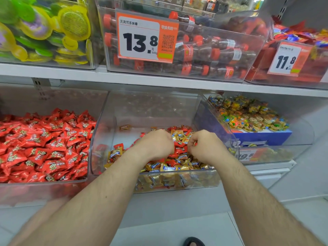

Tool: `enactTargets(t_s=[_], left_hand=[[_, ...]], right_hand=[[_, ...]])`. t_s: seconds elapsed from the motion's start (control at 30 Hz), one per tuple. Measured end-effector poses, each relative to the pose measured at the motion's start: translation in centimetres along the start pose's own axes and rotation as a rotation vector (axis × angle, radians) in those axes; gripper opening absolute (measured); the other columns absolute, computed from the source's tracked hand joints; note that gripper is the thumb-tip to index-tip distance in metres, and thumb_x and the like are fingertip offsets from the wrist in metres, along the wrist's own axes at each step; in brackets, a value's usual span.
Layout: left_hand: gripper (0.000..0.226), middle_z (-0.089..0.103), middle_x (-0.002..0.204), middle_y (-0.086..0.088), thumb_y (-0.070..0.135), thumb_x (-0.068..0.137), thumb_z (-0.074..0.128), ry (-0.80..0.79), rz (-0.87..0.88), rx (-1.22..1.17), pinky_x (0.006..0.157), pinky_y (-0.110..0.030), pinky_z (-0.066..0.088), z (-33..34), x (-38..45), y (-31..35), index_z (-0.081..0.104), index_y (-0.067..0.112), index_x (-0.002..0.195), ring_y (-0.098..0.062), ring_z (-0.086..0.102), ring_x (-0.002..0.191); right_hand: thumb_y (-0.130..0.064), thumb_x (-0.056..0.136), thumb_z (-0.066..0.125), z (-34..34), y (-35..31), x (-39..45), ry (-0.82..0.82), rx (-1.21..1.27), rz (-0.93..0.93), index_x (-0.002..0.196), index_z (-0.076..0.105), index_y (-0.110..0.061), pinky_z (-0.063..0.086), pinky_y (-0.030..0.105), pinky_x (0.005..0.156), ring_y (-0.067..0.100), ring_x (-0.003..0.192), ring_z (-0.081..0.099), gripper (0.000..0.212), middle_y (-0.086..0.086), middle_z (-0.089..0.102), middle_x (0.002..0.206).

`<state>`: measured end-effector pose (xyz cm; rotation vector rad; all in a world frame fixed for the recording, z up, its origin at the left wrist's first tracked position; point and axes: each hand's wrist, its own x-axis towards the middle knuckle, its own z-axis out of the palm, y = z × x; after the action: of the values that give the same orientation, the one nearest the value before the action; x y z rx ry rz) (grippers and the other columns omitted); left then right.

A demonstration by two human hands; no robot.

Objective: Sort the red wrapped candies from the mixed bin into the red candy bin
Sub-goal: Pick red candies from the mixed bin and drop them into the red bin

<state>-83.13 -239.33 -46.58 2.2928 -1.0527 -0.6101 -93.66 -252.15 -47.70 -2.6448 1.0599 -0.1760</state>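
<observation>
The clear mixed bin [99, 139] sits in the middle of the lower shelf and holds gold wrapped candies [166, 166] mixed with red wrapped candies [179, 150]. Both hands are inside it. My left hand [156, 144] is curled over the pile, fingers down among red candies; what it holds is hidden. My right hand [204, 144] is curled too, its fingertips pinching at a red candy. The red candy bin [44, 185] stands directly to the left, heaped with red wrapped candies [44, 144].
A bin of multicoloured foil sweets [248, 114] on a blue box stands to the right. The upper shelf [159, 79] carries bins of cola-bottle candies [204, 50], green-yellow packs [44, 32] and red packs [292, 50]. A sandalled foot [193, 242] shows on the floor.
</observation>
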Motion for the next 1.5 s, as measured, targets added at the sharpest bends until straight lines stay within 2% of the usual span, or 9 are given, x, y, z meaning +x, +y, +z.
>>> enactTargets(t_s=[0.13, 0.23, 0.33, 0.5, 0.63, 0.9, 1.1, 1.3, 1.5], left_hand=[[0.048, 0.066, 0.074, 0.006, 0.06, 0.071, 0.069, -0.201, 0.048, 0.287, 0.072, -0.034, 0.053, 0.4, 0.4, -0.7, 0.073, 0.014, 0.082, -0.015, 0.059, 0.072], [0.031, 0.069, 0.083, 0.009, 0.053, 0.075, 0.075, -0.22, 0.093, 0.333, 0.073, -0.031, 0.055, 0.5, 0.4, -1.1, 0.073, 0.023, 0.084, -0.013, 0.064, 0.081], [0.02, 0.065, 0.07, 0.007, 0.038, 0.076, 0.077, -0.139, 0.098, 0.24, 0.064, -0.027, 0.048, 0.4, 0.3, -1.3, 0.073, 0.018, 0.078, -0.013, 0.059, 0.068], [0.026, 0.053, 0.056, 0.008, 0.039, 0.082, 0.072, 0.139, 0.061, -0.201, 0.052, -0.023, 0.036, -1.5, -0.6, -2.0, 0.068, 0.013, 0.079, -0.009, 0.045, 0.051], [0.023, 0.049, 0.065, 0.006, 0.037, 0.093, 0.062, 0.116, 0.01, -0.667, 0.044, -0.021, 0.027, -2.6, -1.2, -2.7, 0.058, 0.019, 0.078, -0.009, 0.036, 0.051], [0.023, 0.054, 0.07, -0.001, 0.032, 0.095, 0.048, -0.075, -0.191, -1.392, 0.035, -0.016, 0.036, -4.7, -3.1, -2.9, 0.061, 0.014, 0.087, -0.015, 0.051, 0.061], [0.022, 0.049, 0.068, -0.001, 0.029, 0.092, 0.046, -0.107, -0.11, -1.594, 0.035, -0.015, 0.037, -7.3, -5.4, -4.2, 0.057, 0.013, 0.083, -0.014, 0.047, 0.057], [0.017, 0.048, 0.069, 0.002, 0.03, 0.086, 0.05, -0.113, -0.009, -1.666, 0.037, -0.013, 0.029, -10.4, -8.0, -6.8, 0.058, 0.016, 0.079, -0.012, 0.045, 0.059], [0.017, 0.066, 0.091, -0.013, 0.02, 0.089, 0.048, 0.113, -0.087, -1.828, 0.053, -0.023, 0.054, -13.1, -9.0, -11.7, 0.062, 0.011, 0.087, -0.026, 0.059, 0.09]], right_hand=[[-0.019, 0.081, 0.064, -0.8, 0.1, -0.1, 0.07, 0.144, -0.03, 0.065, 0.068, -0.027, 0.054, 0.03, 0.073, 0.014, 0.082, 0.064, 0.019, -0.01, 0.069, 0.082], [-0.025, 0.082, 0.068, -1.1, -0.3, -0.2, 0.063, 0.163, -0.074, 0.07, 0.071, -0.028, 0.054, 0.03, 0.076, 0.013, 0.086, 0.064, 0.013, -0.011, 0.069, 0.091], [-0.025, 0.082, 0.07, -1.2, -1.2, -0.4, -0.038, 0.112, -0.138, 0.08, 0.072, -0.031, 0.047, 0.026, 0.073, 0.012, 0.085, 0.06, 0.007, -0.014, 0.06, 0.096], [-0.029, 0.083, 0.065, -0.7, -2.6, -0.2, -0.144, -0.126, -0.131, 0.109, 0.069, -0.039, 0.051, 0.031, 0.081, 0.018, 0.104, 0.061, 0.028, -0.007, 0.066, 0.115], [-0.023, 0.083, 0.061, 0.2, -3.0, 0.5, -0.294, -0.252, -0.091, 0.129, 0.06, -0.04, 0.048, 0.027, 0.072, 0.02, 0.107, 0.061, 0.049, -0.003, 0.064, 0.123], [-0.019, 0.083, 0.061, 0.9, -2.3, 1.1, -0.209, -0.211, -0.039, 0.088, 0.062, -0.023, 0.054, 0.032, 0.074, 0.021, 0.086, 0.062, 0.007, 0.0, 0.066, 0.095], [-0.019, 0.088, 0.068, -0.2, -2.3, 0.2, -0.096, 0.384, -0.003, 0.081, 0.057, -0.013, 0.039, 0.027, 0.052, 0.015, 0.053, 0.05, 0.014, 0.004, 0.062, 0.068], [-0.02, 0.086, 0.057, -1.9, -7.6, -3.0, -0.461, 1.428, 0.061, 0.068, 0.049, -0.016, 0.022, 0.027, 0.046, 0.012, 0.041, 0.028, 0.02, 0.003, 0.043, 0.057], [-0.028, 0.078, 0.058, -2.9, -15.0, -4.9, -0.655, 1.557, 0.092, 0.067, 0.052, -0.014, 0.014, 0.02, 0.041, 0.009, 0.033, 0.024, 0.018, 0.002, 0.044, 0.059]])
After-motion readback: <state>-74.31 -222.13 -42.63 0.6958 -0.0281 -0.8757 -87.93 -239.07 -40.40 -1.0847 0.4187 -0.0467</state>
